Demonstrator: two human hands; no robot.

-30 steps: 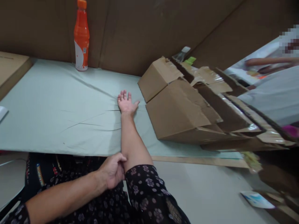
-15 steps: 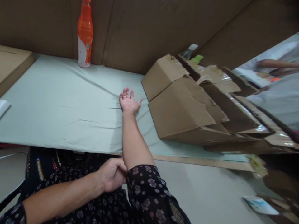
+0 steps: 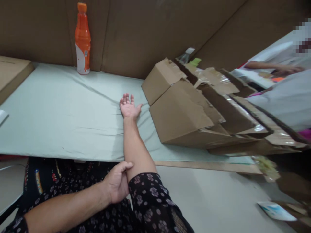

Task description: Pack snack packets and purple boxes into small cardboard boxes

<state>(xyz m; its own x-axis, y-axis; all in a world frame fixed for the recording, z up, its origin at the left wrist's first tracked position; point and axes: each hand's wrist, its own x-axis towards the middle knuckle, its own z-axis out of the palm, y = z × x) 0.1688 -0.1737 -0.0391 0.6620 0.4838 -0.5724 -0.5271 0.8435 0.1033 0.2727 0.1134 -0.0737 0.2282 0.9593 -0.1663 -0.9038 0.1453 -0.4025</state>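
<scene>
In front of us, the left hand (image 3: 118,184) clasps the right forearm (image 3: 136,145) at its one o'clock, while the empty right hand (image 3: 129,108), swung sideways, could jolt boxes (image 3: 179,113) at three o'clock.

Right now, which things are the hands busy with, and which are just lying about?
In use, it seems:
- left hand, around the right forearm
- right hand, open, palm up
- table, under the right hand

Just about:
- orange bottle, standing
- boxes, right
- carton, left

The left grip (image 3: 118,183) clasps the right forearm (image 3: 136,147).
</scene>
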